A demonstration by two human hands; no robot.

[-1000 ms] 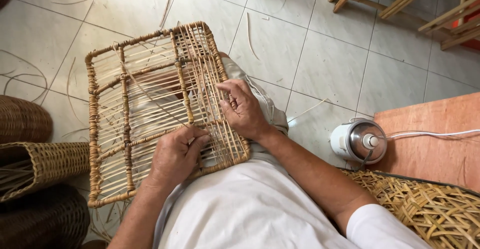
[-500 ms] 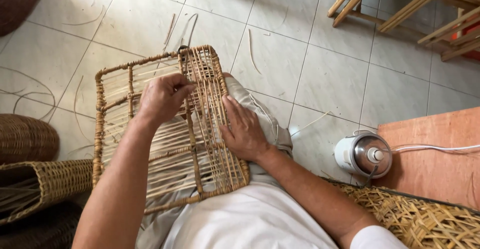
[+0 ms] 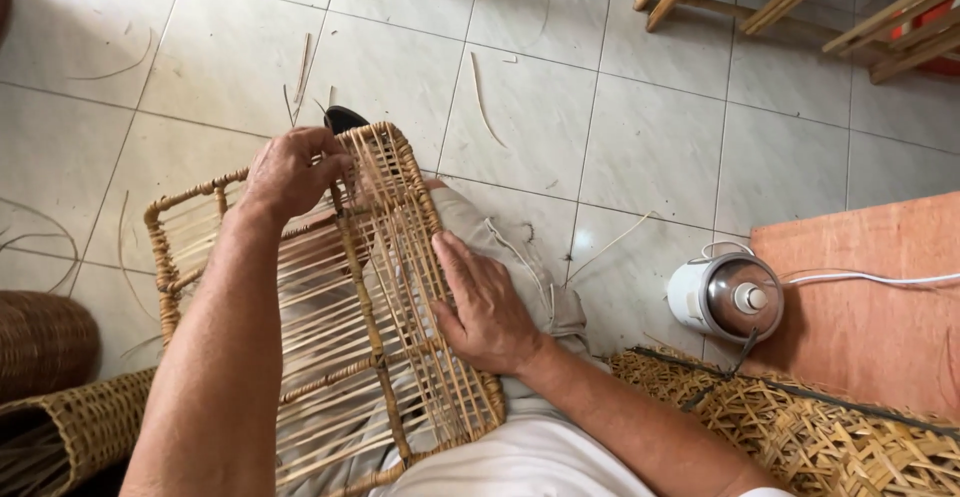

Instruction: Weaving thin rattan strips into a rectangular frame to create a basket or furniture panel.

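Rattan frame (image 3: 330,327), long axis near-to-far: our left hand (image 3: 290,169) pinches a far strand; right hand (image 3: 487,307) presses flat, spread, nearer.

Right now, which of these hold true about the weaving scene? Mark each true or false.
1. The left hand grips the far end of the rattan frame. True.
2. The right hand lies flat on the frame's woven strip. True.
3. The frame lies on the floor. False: it rests on the person's lap.
4. The small cooker stands on the tiles beside an orange board. True.
5. The right hand holds a knife. False: it holds no tool.
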